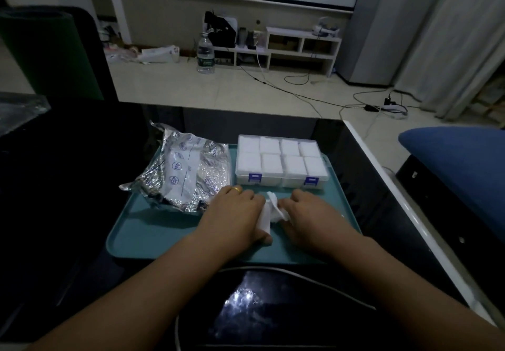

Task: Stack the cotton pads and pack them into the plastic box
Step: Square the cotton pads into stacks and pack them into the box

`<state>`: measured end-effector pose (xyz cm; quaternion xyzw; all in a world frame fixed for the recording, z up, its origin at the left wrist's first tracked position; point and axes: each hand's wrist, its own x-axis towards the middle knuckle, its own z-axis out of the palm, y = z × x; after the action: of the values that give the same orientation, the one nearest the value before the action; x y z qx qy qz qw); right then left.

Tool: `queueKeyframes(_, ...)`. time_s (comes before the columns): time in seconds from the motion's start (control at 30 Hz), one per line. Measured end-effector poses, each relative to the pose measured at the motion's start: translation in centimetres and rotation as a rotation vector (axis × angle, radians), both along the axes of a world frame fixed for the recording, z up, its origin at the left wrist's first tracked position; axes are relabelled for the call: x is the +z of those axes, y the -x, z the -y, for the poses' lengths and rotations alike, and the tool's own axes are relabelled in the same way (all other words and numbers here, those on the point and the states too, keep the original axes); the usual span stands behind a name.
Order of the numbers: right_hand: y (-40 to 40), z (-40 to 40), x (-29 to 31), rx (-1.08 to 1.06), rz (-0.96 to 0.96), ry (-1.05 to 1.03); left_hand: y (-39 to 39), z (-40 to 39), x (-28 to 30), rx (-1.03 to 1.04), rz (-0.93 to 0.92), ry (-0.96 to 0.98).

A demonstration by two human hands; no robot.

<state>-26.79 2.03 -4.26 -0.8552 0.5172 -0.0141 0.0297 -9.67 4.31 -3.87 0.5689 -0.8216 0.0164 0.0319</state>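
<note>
Seen from the head view, in dim light. Broad glossy black tabletop [82,186] with a white edge along the right side. On it, a flat rectangular teal plastic tray [153,230] with rounded corners, carrying everything else. On the tray's left half, a crumpled silver foil packaging bag [180,170] with blue printed symbols, torn open, its left corner hanging over the tray's rim. Just to the right of the bag, at the tray's far edge, a clear rectangular plastic box [281,163] with two purple latches on its near side, lid down, with eight white square stacks visible inside in two rows of four. Near the front of the box, over the middle of the tray, both hands close together. Left hand [232,214], a gold ring [236,190] on one finger, knuckles up, fingers curled round a small bunch of white square cotton pads [266,218], thumb tip showing beneath at the near end. Right hand [314,214] also knuckles up, fingers bent and pinching the right side of the same cotton pads, whose top edge stood ruffled between the two hands. Cotton pads held just above the tray surface, near but apart from the box. In front of the tray, a thin white cable [273,270] curved across the tabletop.
</note>
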Motion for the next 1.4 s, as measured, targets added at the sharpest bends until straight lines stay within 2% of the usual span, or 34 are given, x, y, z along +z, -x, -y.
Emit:
queueKeyframes(0.23,0.4,-0.2,0.2,-0.077,0.287,-0.08,0.1,0.0,-0.4,0.065,-0.343,-0.068)
queueKeyframes(0.43,1.5,0.2,1.2,-0.103,0.303,-0.066,0.2,0.2,0.2,0.097,-0.438,-0.179)
queueKeyframes(0.6,1.9,-0.4,2.3,-0.203,0.533,-0.034,0.1,0.3,0.1,0.125,-0.536,-0.116)
queueKeyframes(0.67,1.7,-0.6,2.1,-0.206,0.601,-0.045,0.2,0.5,0.0,0.227,-0.71,-0.128)
queueKeyframes(0.8,0.6,-0.9,2.1,-0.192,0.79,0.017,0.9,0.9,0.8,0.44,-1.29,-0.342)
queueKeyframes(0.87,-0.1,-1.3,2.0,-0.151,0.788,0.078,1.5,0.6,1.5,0.495,-1.623,-0.534)
queueKeyframes(0.93,-0.8,-1.7,2.1,-0.12,0.798,0.102,1.9,0.5,2.1,0.521,-1.824,-0.702)
queueKeyframes(1.0,-1.1,-1.8,2.2,-0.115,0.779,0.121,2.0,0.5,2.4,0.536,-1.866,-0.75)
queueKeyframes(1.1,-0.3,-0.9,2.1,-0.2,0.653,0.14,1.5,0.6,2.2,0.563,-1.852,-0.711)
queueKeyframes(1.2,1.1,-0.3,1.6,-0.294,0.435,0.059,0.9,0.6,2.2,0.583,-1.852,-0.678)
queueKeyframes(1.3,1.7,-0.1,0.9,-0.261,0.146,-0.054,0.7,0.6,2.2,0.6,-1.896,-0.688)
queueKeyframes(1.33,1.7,-0.2,0.9,-0.249,0.106,-0.056,0.7,0.6,2.3,0.603,-1.906,-0.701)
queueKeyframes(1.4,1.6,-0.7,1.7,-0.18,0.21,0.02,0.8,0.6,2.3,0.605,-1.914,-0.714)
